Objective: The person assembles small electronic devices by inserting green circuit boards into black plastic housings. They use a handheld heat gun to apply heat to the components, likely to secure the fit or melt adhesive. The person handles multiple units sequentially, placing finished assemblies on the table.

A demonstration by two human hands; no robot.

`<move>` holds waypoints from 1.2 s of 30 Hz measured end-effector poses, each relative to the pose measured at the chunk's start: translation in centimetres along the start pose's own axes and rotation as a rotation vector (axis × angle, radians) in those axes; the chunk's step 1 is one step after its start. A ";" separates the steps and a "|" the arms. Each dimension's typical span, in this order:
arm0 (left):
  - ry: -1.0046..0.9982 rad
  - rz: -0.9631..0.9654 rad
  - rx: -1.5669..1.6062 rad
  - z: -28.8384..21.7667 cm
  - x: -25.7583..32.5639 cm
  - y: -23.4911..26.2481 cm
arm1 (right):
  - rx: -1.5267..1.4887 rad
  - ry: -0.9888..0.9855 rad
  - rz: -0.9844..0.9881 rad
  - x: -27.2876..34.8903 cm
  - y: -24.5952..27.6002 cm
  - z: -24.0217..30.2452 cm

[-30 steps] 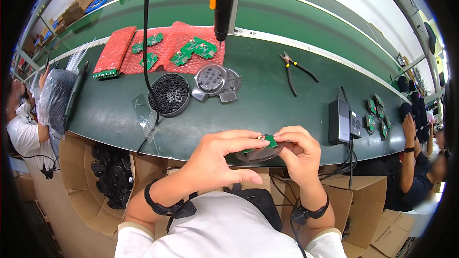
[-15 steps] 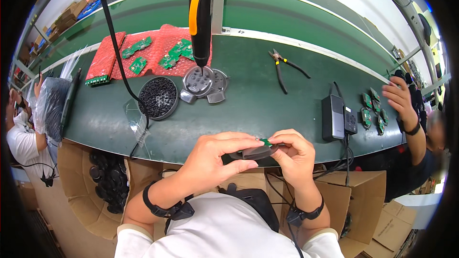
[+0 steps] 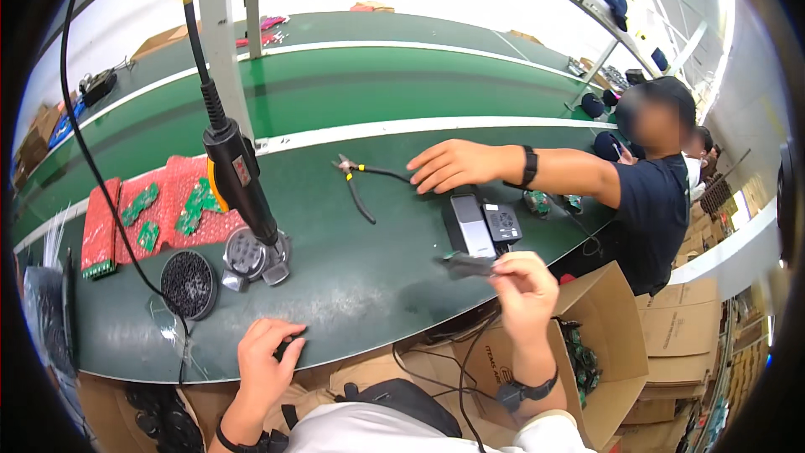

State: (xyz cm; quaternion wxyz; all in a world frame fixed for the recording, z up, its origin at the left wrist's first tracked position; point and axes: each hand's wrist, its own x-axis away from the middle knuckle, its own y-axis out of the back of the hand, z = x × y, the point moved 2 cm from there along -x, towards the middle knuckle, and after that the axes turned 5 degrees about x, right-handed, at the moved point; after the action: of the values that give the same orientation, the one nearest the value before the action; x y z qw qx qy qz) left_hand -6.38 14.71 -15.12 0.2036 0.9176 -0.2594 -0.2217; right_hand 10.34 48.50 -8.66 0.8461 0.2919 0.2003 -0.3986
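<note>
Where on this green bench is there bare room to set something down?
The widest bare patch of the bench lies between the hanging screwdriver and the black box, below the pliers. It is crowded on the left, round the red sheet of green boards and the black dish, and on the right, where a co-worker's hand reaches in.

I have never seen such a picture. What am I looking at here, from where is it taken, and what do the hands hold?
The picture comes from a fisheye camera on a person's head, looking down, so straight edges look bent. The two forearms from below are that person's own. The right hand holds a small dark part above the green bench. The left hand rests at the bench's near edge, on something small and dark. On the bench lie pliers, a black round dish, green circuit boards on red wrap, and a grey box. A hanging screwdriver dangles over it. A co-worker's hand reaches in from the right.
</note>
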 end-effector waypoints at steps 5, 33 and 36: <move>-0.046 -0.055 -0.022 0.4 0.2 -0.2 | 0.088 -0.020 -0.209 -0.5 5.0 -4.7; -0.070 -0.055 -0.058 0.9 0.1 -0.9 | 1.113 -0.349 -0.652 -9.1 23.7 -28.6; -0.092 -0.059 -0.063 0.8 -0.3 -1.2 | 1.245 -0.560 -0.709 -10.9 27.1 -32.3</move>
State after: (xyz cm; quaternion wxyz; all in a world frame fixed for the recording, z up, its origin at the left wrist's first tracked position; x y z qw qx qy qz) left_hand -6.52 15.63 -16.26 0.2135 0.9069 -0.2345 -0.2775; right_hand 21.77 89.53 -17.59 0.3666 0.5208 -0.2010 -0.7443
